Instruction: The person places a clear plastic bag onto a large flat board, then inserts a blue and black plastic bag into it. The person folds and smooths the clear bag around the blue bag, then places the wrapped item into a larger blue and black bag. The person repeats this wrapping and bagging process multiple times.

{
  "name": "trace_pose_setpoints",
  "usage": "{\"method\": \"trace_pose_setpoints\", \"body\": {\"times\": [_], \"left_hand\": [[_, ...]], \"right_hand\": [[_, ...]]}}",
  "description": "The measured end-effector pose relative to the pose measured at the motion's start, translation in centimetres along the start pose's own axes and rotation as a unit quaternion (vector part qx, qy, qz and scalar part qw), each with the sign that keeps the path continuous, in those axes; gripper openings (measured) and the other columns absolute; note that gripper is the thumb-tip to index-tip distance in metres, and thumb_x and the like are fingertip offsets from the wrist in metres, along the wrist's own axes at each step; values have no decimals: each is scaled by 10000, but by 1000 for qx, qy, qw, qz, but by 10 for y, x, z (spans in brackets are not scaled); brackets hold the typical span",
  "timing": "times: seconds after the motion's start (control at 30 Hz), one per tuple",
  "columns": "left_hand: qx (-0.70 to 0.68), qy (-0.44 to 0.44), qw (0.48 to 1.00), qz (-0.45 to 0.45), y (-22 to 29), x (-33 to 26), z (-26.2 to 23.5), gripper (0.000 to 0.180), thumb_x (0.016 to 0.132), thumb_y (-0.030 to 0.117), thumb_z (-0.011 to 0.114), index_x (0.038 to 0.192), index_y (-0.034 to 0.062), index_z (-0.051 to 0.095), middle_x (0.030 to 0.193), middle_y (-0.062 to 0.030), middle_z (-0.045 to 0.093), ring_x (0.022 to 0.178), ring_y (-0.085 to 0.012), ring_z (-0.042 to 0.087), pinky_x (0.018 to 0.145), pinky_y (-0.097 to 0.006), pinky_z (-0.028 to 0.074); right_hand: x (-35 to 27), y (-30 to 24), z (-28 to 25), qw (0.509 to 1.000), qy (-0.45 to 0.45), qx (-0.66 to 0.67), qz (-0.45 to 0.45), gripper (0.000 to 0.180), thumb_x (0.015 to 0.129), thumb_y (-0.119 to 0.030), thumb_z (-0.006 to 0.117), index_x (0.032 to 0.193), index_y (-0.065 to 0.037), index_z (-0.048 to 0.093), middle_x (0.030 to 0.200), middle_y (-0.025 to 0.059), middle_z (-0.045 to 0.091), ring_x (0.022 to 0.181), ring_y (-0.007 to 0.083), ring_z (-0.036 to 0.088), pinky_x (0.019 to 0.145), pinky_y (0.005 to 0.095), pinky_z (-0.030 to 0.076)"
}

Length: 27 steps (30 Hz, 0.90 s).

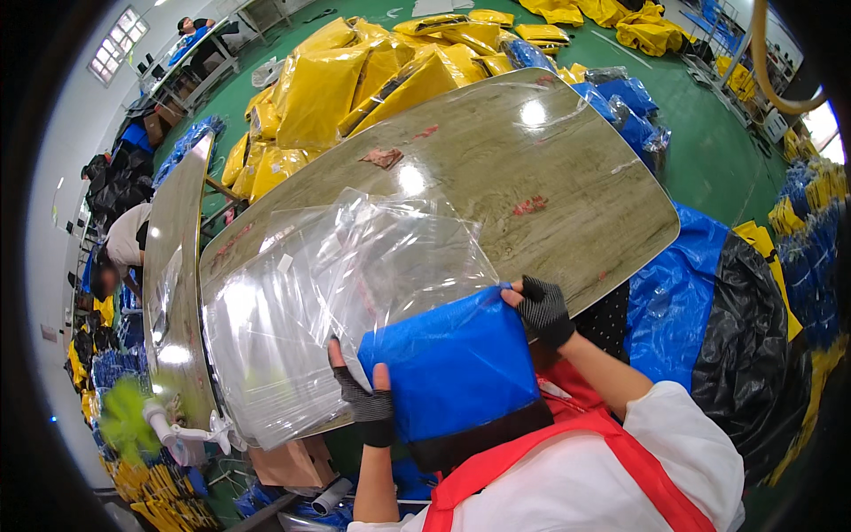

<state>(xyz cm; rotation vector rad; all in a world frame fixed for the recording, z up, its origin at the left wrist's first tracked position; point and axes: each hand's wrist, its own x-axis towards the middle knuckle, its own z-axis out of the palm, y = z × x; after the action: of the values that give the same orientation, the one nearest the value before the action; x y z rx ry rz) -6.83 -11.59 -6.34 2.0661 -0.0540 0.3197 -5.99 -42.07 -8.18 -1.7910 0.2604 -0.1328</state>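
A blue folded sheet-like piece (452, 355), smooth and with a black band along its near edge, lies partly over the table's near edge in front of me. My right hand (542, 309), in a grey-and-black fingerless glove, pinches its far right corner between thumb and fingers. At its left side is my left hand (365, 403), gloved alike, with thumb and forefinger stretched apart. That thumb is by the blue piece, and the forefinger is over the clear plastic bags (292, 328). These bags are spread in a loose pile, and one reaches up to the blue piece's far edge.
The wood-patterned table (585, 177) bears reddish scraps (383, 158). Behind it rises a heap of yellow packages (319, 89). Blue and black sheeting (683, 293) lies at right. A green-bladed fan (133, 417) stands at lower left; a person (124, 244) bends beyond the second table (173, 230).
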Motion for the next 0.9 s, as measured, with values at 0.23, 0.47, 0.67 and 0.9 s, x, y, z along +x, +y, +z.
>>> {"method": "trace_pose_setpoints", "body": {"times": [0.23, 0.47, 0.67, 0.9], "left_hand": [[-381, -162, 843, -343, -7, -4, -22, 833, 792, 254, 681, 1441, 73, 191, 1396, -166, 354, 1209, -292, 428, 998, -415, 382], [-324, -279, 850, -307, 8, -11, -26, 657, 758, 260, 734, 1287, 0, 446, 1196, -155, 557, 1062, -256, 553, 914, -397, 460], [-310, -211, 841, -391, 2, -68, 31, 648, 801, 323, 702, 1295, -1, 436, 1196, -128, 552, 1060, -213, 540, 908, -340, 445], [-289, -328, 852, -288, 31, -71, 39, 736, 782, 320, 729, 1349, 20, 366, 1258, -140, 510, 1114, -231, 510, 948, -356, 420]], "right_hand": [[-40, 15, 16, 988, 104, 112, 23, 320, 933, -272, 534, 847, 18, 639, 719, 35, 636, 668, 85, 544, 605, 276, 445], [-107, 33, -14, 997, -13, -62, -51, 307, 956, -252, 460, 888, -16, 645, 779, 128, 648, 658, 201, 610, 631, 310, 484], [-111, 49, -80, 977, -124, -170, -34, 327, 938, -318, 489, 981, -30, 637, 809, 127, 646, 756, 213, 635, 698, 336, 505], [-47, 51, -128, 986, -149, 12, 75, 432, 840, -281, 659, 1177, -33, 553, 1019, 120, 647, 861, 216, 636, 783, 349, 516]]}}
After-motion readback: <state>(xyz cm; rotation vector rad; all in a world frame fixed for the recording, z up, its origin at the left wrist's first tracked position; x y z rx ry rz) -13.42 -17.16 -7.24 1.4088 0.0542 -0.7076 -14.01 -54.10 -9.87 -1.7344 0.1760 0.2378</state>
